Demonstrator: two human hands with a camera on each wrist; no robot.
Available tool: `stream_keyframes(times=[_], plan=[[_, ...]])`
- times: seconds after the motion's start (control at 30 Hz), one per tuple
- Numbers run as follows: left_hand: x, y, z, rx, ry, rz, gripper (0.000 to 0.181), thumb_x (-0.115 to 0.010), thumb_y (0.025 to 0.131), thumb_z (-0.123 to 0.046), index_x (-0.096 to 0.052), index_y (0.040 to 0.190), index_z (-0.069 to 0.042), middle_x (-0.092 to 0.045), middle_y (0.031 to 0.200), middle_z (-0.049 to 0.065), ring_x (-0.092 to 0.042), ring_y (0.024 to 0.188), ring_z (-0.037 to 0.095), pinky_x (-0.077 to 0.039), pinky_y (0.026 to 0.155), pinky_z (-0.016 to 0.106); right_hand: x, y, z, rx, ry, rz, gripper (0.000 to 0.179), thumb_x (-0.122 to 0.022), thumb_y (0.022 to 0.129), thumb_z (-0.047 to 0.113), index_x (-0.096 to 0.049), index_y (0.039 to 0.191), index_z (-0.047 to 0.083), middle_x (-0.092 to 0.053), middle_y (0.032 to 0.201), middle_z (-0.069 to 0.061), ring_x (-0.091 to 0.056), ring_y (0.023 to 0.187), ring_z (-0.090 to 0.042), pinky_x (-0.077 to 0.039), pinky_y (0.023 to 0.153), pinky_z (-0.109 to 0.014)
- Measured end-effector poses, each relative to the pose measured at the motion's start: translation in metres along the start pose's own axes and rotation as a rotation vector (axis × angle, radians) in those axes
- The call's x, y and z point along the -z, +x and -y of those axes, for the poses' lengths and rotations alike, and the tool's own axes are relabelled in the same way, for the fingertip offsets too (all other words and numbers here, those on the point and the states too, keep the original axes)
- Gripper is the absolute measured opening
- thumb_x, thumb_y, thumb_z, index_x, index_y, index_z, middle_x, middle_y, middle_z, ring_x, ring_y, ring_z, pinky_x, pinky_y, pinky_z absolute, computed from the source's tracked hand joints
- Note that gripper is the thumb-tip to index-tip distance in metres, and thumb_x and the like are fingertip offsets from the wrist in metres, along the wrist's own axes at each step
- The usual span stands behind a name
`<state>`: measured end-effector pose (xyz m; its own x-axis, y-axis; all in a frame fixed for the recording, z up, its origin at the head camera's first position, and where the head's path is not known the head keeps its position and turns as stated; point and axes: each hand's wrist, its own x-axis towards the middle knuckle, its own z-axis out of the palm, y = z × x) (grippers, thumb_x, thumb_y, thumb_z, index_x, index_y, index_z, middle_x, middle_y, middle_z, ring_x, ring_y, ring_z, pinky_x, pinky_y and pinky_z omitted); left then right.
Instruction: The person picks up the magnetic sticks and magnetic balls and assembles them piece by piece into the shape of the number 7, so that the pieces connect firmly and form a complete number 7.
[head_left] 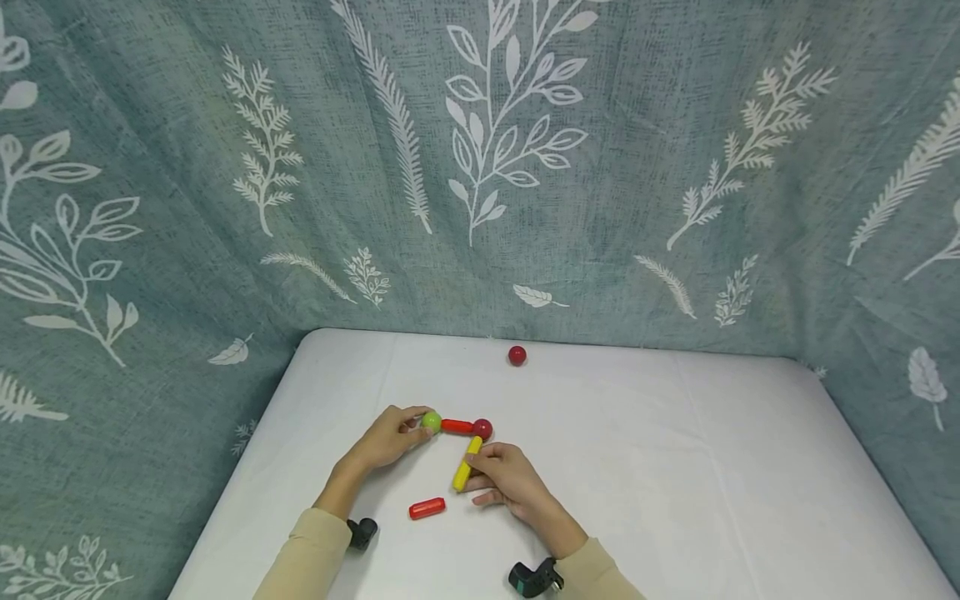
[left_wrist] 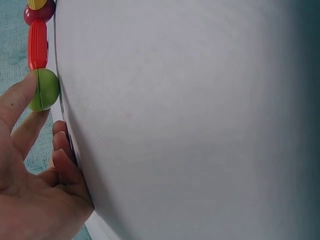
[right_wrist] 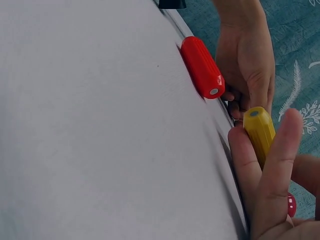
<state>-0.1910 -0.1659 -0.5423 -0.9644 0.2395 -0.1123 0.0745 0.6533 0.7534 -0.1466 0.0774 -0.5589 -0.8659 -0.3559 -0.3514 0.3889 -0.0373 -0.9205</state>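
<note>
Beige sleeves (head_left: 600, 577) lie nearest. Right hand (head_left: 510, 479) pinches yellow rod (head_left: 463, 473), its far end touching centre ball (head_left: 482, 429), red. Left hand (head_left: 392, 437) pinches green ball (head_left: 432, 422); bridging rod (head_left: 457, 427), red, spans both balls. Loose rod (head_left: 427, 508), also red, lies on table (head_left: 675, 483) between the forearms.

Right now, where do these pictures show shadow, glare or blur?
Left wrist view: soft shadow along the white tabletop, blurred dark right edge, fairly crisp green ball; right wrist view: white glints on a red ball; head view: mostly even light.
</note>
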Motion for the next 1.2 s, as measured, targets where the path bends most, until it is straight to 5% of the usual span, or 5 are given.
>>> stream_keyframes(times=[0.27, 0.43, 0.57, 0.77, 1.2], plan=[[-0.002, 0.002, 0.0, 0.023, -0.01, -0.013, 0.039, -0.073, 0.093, -0.025, -0.067, 0.13, -0.016, -0.052, 0.093, 0.004, -0.045, 0.084, 0.019, -0.04, 0.067, 0.035, 0.0, 0.0, 0.001, 0.021, -0.043, 0.011, 0.035, -0.067, 0.098, 0.025, -0.058, 0.109, -0.007, -0.072, 0.09, -0.018, -0.074, 0.078, -0.028, -0.056, 0.056, -0.031], [-0.002, -0.003, -0.001, 0.084, -0.018, -0.03, 0.062, -0.072, 0.093, -0.035, -0.05, 0.146, -0.013, -0.058, 0.108, 0.006, -0.055, 0.096, 0.022, -0.049, 0.081, 0.042, -0.002, -0.001, 0.003, 0.025, -0.038, 0.01, 0.036, -0.067, 0.098, 0.024, -0.057, 0.11, -0.008, -0.071, 0.091, -0.018, -0.074, 0.079, -0.03, -0.056, 0.056, -0.031], [0.002, -0.017, -0.009, 0.117, -0.042, -0.058, 0.074, -0.071, 0.092, -0.043, -0.039, 0.152, -0.013, -0.06, 0.115, 0.008, -0.058, 0.107, 0.028, -0.049, 0.088, 0.051, -0.004, -0.003, 0.005, 0.025, -0.042, 0.015, 0.035, -0.067, 0.098, 0.024, -0.057, 0.111, -0.008, -0.071, 0.091, -0.018, -0.073, 0.08, -0.031, -0.056, 0.056, -0.031], [0.005, -0.051, -0.02, 0.114, -0.049, -0.114, 0.055, -0.074, 0.091, -0.038, -0.056, 0.14, -0.018, -0.061, 0.117, 0.004, -0.057, 0.111, 0.025, -0.05, 0.086, 0.05, -0.005, -0.003, 0.005, 0.026, -0.052, 0.013, 0.036, -0.067, 0.098, 0.025, -0.057, 0.111, -0.007, -0.071, 0.091, -0.018, -0.073, 0.08, -0.031, -0.056, 0.055, -0.031], [-0.015, -0.1, -0.019, -0.041, -0.019, 0.098, 0.044, -0.076, 0.089, -0.041, -0.066, 0.124, -0.017, -0.06, 0.106, -0.001, -0.053, 0.095, 0.019, -0.045, 0.078, 0.038, -0.002, -0.002, -0.001, 0.006, -0.027, 0.011, 0.033, -0.068, 0.098, 0.024, -0.058, 0.109, -0.005, -0.071, 0.091, -0.018, -0.074, 0.078, -0.029, -0.057, 0.058, -0.034]])
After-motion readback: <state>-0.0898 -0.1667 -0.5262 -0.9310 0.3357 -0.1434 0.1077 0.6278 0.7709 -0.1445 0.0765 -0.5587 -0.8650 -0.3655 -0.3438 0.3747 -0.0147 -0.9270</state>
